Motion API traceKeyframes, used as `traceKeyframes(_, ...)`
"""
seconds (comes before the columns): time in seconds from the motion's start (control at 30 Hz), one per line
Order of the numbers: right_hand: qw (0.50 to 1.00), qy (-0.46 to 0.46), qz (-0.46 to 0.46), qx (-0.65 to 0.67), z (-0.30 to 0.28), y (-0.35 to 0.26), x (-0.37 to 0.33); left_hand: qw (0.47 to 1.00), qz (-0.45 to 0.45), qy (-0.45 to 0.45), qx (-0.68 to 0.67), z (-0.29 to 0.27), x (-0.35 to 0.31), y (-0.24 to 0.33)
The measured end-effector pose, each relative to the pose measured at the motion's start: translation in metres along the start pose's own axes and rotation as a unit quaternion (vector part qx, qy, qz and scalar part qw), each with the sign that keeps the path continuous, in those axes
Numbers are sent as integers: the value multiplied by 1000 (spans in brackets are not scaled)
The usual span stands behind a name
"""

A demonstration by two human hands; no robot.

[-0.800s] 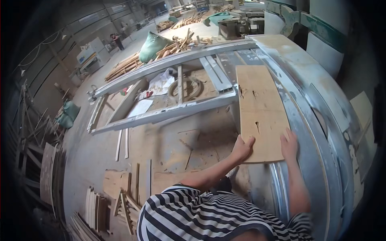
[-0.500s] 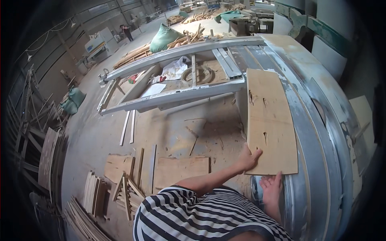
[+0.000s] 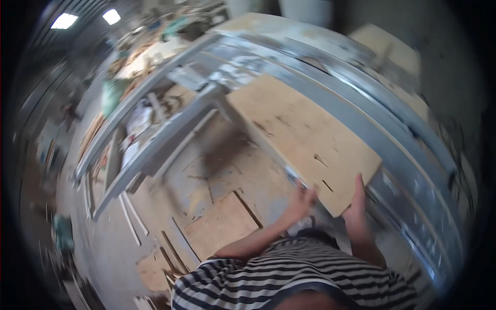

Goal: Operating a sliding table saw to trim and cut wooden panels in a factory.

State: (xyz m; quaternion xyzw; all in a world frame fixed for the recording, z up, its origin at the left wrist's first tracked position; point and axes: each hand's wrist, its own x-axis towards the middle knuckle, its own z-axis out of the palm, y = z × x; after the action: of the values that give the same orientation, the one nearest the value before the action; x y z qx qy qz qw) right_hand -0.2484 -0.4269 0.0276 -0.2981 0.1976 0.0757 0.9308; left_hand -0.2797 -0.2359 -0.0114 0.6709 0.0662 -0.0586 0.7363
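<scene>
A pale wooden board (image 3: 310, 139), wide and flat with dark knots and splits, lies slantwise over the slatted grey bench. At its near end is my right hand (image 3: 355, 211), one digit stretched up over the end edge and the other fingers out of sight under the wood; it grips the board. Beside the board's left edge, close to the near corner, my left hand (image 3: 298, 204) is blurred, its fingers apart. Whether it touches the edge cannot be made out.
The grey metal bench (image 3: 408, 170) runs along the right. A grey frame (image 3: 150, 139) extends left from it, with scraps inside. On the dusty floor are another wooden panel (image 3: 222, 225) and two white strips (image 3: 133, 219). A green sack (image 3: 112, 95) stands far left.
The view has swung right, so the bench and board now slant. My left hand has come off the board's top face to beside its edge; my right hand has moved up onto the near end.
</scene>
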Motion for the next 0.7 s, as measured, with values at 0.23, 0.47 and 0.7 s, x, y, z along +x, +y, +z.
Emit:
traceKeyframes(0.23,973,111,-162,-123,-71,-121,-86,905,253,158,304,14,58,50)
traceKeyframes(0.47,952,180,-206,-134,-186,-220,-86,906,207,165,330,167,60,28)
traceKeyframes(0.7,943,156,-255,-147,-256,-311,-40,868,244,147,406,274,133,19)
